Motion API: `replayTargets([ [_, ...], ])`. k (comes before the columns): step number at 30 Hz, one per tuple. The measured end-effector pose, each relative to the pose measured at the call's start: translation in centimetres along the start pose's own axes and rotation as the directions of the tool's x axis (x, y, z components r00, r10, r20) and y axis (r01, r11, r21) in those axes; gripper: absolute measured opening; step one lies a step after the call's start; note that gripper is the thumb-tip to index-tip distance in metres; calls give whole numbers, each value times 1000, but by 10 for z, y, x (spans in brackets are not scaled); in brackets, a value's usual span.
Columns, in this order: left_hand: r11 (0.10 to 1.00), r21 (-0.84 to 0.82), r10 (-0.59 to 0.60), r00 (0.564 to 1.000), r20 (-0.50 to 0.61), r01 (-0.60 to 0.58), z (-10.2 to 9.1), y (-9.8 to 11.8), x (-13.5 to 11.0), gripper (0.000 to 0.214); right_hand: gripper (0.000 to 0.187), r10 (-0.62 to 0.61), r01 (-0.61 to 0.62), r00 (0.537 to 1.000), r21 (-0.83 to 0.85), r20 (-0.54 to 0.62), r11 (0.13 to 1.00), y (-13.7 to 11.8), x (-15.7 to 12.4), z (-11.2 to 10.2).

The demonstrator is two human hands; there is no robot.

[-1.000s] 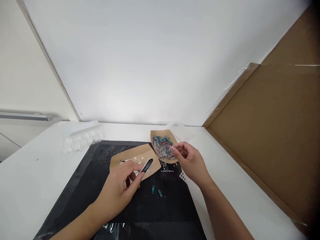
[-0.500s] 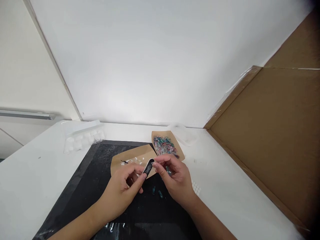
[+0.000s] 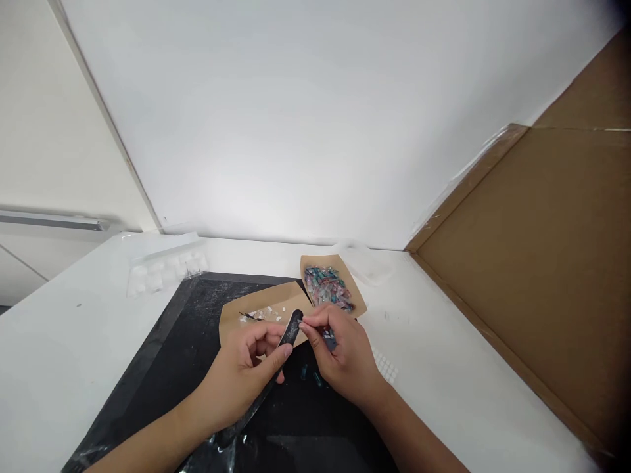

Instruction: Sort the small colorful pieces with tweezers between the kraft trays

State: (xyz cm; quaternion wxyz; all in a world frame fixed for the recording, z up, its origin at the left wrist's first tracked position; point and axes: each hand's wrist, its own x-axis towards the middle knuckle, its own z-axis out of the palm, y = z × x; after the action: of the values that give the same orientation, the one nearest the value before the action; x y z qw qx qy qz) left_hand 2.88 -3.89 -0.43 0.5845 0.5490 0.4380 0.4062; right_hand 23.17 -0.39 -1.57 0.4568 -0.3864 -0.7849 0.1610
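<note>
My left hand [image 3: 251,361] is closed around a black nail file [image 3: 292,328] with a pale edge, thumb on its face. The file's tip points up and away, and its lower part runs under the hand. At that tip my right hand [image 3: 340,348] pinches a tiny pale piece [image 3: 300,321], apparently a fake nail, mostly hidden by the fingertips. A dark bluish-grey item [image 3: 329,339] shows below the right fingers; I cannot make out what it is. Two teal fake nails [image 3: 303,372] lie on the black mat [image 3: 177,341] between my wrists.
A brown paper tray [image 3: 231,315] with white bits stands behind my left hand. Beside it, another paper tray [image 3: 355,289] holds many coloured nails. A clear plastic case [image 3: 162,269] lies back left, a sheet of white tabs [image 3: 386,365] at right. A cardboard panel [image 3: 532,263] borders the right.
The nail file has turned slightly, and more of its length shows below my left hand. My right fingertips have shifted a little down the file's side. The view has tilted slightly.
</note>
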Motion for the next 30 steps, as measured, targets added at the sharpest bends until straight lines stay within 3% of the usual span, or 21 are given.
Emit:
replayTargets([
  [7, 994, 106, 11, 1000, -12, -9, -2, 3, -1, 34, 5, 2, -3, 1000, -65, -27, 998, 1, -3, 7],
  [13, 989, 148, 22, 999, -47, -15, -5, 1, -3, 30, 11, -172, 178, 983, -112, 59, 978, -5, -3, 12],
  [18, 989, 150, 1, 1000, -31, 4, -5, 6, -5, 27, 17, -204, 180, 975, -217, -91, 959, -7, -1, 13],
  [23, 983, 183, -7, 1000, -23, 11, -5, 10, -4, 27, 22, -301, 286, 953, -280, -11, 916, -10, -1, 15],
  [27, 991, 132, -2, 999, -35, 7, -4, 16, -4, 27, 21, -294, 232, 947, -354, -130, 906, -12, 0, 16],
  [30, 992, 123, -14, 999, -38, 19, -4, 15, -6, 28, 23, -325, 278, 942, -352, -82, 894, -10, -1, 15],
])
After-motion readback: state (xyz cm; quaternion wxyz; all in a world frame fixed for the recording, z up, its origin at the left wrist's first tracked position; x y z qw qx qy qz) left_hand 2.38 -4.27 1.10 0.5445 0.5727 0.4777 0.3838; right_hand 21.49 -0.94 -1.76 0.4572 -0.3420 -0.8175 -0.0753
